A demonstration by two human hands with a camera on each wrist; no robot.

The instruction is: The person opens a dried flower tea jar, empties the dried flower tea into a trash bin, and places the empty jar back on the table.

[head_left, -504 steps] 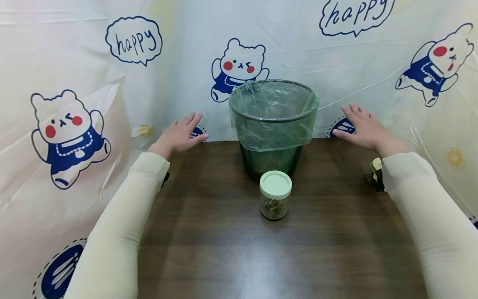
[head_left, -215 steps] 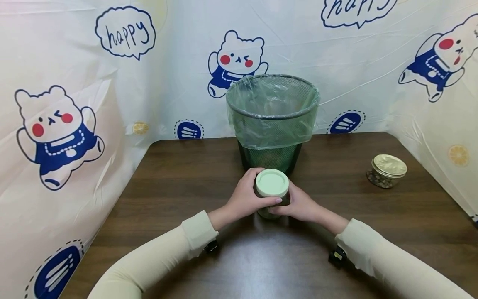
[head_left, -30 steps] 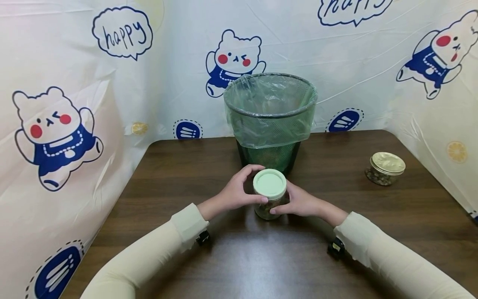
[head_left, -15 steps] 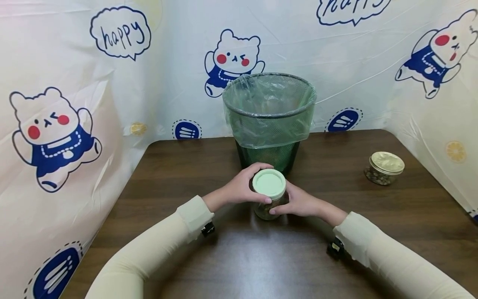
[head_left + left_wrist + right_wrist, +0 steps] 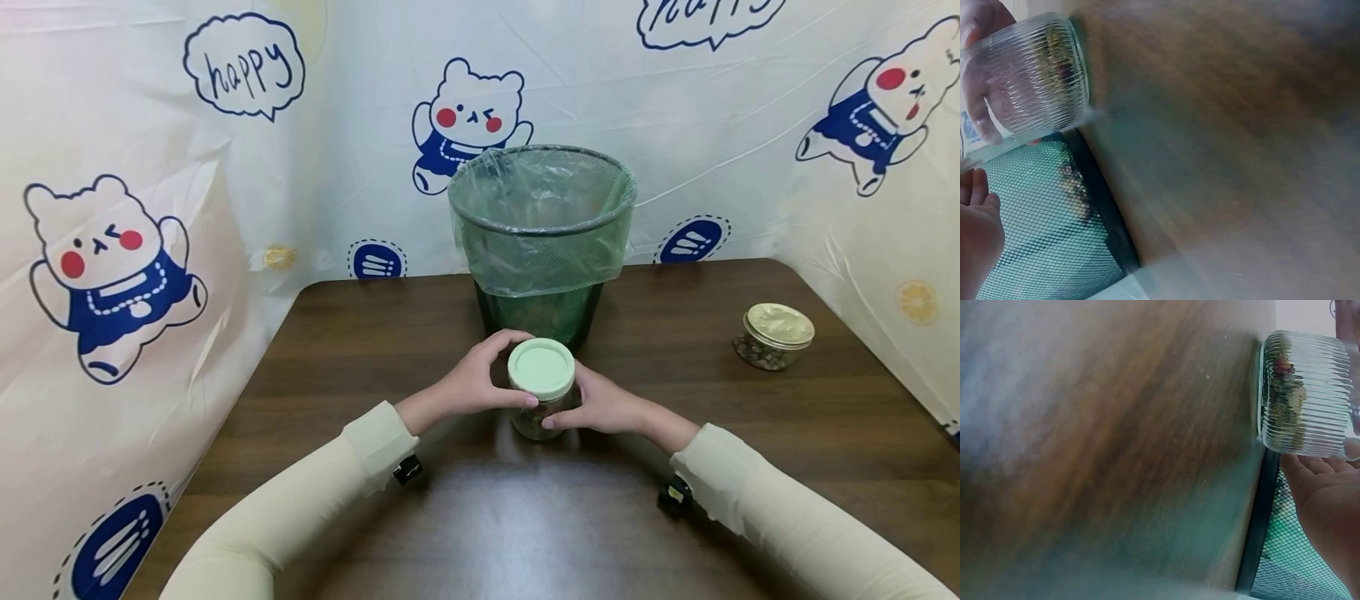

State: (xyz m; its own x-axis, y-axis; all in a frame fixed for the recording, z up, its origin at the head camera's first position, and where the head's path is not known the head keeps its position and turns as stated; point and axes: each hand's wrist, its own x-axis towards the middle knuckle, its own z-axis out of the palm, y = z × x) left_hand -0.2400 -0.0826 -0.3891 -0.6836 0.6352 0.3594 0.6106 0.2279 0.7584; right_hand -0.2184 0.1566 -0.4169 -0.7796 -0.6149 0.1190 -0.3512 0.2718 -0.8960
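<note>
A ribbed glass jar [image 5: 531, 423] stands upright on the table with a pale green lid [image 5: 542, 365] on top. My left hand [image 5: 474, 382] holds the lid, thumb at its near edge and fingers reaching round the far side, with a gap at the palm. Lower down, my right hand [image 5: 609, 402] grips the glass, its thumb across the front; its other fingers are hidden behind. In the left wrist view the jar [image 5: 1054, 75] shows dried bits low inside. Red and yellowish pieces show through the jar's ribs [image 5: 1304, 394] in the right wrist view.
Right behind the jar stands a mesh bin [image 5: 540, 267] with a green plastic liner folded over its rim. A low jar with a gold lid [image 5: 776, 329] sits at the back right of the brown wooden table [image 5: 360, 350]. A printed curtain [image 5: 360, 125] hangs behind.
At first both hands were spread beside the bin and the jar stood untouched; later both took hold of it. Over the last half second my left hand swings back leftward at the lid.
</note>
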